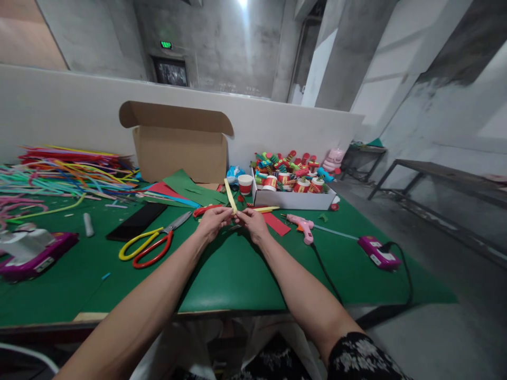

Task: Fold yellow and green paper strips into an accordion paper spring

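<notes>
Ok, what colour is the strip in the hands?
The strip is pale yellow, best seen in the head view.

the one view is head-worn, looking forward and down from above the near side of the counter [233, 285]. it faces a white partition [79, 108] and the far wall [229, 58].

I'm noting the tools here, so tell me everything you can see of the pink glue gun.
The glue gun has a pink, plastic-looking body, an orange trigger and a small nozzle. It lies on its side on the green table, right of the red paper, nozzle left, handle toward the near edge. A pale glue stick sticks out behind, toward a purple power strip; a black cord leaves the handle. It's apart from the right hand.
</notes>
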`<state>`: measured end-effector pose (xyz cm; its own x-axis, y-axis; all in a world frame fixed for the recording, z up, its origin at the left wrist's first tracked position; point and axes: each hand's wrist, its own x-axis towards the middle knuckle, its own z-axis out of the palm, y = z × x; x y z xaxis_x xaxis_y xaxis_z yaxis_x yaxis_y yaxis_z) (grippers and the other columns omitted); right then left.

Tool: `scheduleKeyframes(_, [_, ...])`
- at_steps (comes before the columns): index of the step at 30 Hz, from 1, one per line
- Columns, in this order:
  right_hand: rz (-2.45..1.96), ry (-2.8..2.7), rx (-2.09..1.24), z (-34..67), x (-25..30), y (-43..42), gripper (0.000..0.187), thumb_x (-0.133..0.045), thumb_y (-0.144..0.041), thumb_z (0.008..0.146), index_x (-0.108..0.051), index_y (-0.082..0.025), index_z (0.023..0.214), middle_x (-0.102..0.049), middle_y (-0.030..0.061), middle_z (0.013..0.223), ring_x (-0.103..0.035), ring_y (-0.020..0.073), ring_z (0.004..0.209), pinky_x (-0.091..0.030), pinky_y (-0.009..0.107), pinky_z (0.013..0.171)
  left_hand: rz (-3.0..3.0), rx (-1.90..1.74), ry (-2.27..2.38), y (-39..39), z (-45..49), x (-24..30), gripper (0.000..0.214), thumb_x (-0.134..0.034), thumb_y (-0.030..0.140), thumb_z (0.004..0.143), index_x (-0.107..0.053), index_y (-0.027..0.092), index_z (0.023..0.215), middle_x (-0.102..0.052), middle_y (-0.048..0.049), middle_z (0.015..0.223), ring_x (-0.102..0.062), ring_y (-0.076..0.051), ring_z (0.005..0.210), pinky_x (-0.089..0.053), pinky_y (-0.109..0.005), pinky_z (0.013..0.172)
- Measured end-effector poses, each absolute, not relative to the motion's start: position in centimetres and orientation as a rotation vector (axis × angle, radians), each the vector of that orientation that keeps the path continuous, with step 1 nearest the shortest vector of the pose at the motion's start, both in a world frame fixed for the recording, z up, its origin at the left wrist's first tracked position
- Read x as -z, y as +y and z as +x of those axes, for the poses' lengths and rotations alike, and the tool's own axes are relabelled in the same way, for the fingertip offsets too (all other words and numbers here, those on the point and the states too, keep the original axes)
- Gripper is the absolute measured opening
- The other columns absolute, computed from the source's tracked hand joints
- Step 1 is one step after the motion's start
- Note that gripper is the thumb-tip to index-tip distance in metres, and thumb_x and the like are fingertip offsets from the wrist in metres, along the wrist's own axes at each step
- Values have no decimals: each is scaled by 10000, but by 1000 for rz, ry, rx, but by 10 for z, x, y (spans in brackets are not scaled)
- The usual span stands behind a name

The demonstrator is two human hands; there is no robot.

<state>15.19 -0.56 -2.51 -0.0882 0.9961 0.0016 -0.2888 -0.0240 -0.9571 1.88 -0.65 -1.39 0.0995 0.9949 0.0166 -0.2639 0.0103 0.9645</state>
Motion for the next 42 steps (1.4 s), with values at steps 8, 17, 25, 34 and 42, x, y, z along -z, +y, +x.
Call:
scheduleKeyframes(8, [-894,-969,-1446,156,24,-3,201,-758,-263,580,-603,-170,668,-628,-36,615,-554,66,519,-475,208,589,1171,-1301,1015,-5,17,16,327,-792,390,490,-649,123,613,-555,8,489,-442,-66,445,-315,-199,450])
scheduleKeyframes(17, [-794,-974,-1398,156,19,-1,186,-704,-216,585,-664,-198,766,-618,-54,648,-555,72,577,-482,220,665,1141,-1250,963,-7,18,10,280,-782,334,468,-617,132,571,-547,15,480,-444,-65,437,-326,-198,454])
scheduleKeyframes(25, [-857,-979,-1398,153,27,-1,209,-731,-291,552,-603,-178,674,-608,-48,628,-543,73,547,-475,227,627,1165,-1257,986,-8,19,10,298,-779,368,492,-621,135,590,-548,18,486,-453,-66,447,-332,-194,461])
scheduleKeyframes(34, [-903,-1048,-1225,146,28,-2,149,-671,-301,592,-608,-176,644,-588,-48,582,-528,93,533,-456,234,598,1178,-1256,992,-8,21,13,328,-772,388,487,-617,132,623,-583,5,537,-462,-73,456,-340,-208,465])
scheduleKeyframes(42, [-1066,-1169,-951,154,26,-1,131,-599,-318,666,-573,-198,622,-573,-40,507,-554,129,504,-450,247,554,1355,-1247,877,-16,29,5,449,-751,350,557,-505,198,900,-569,64,611,-510,-89,510,-392,-202,493])
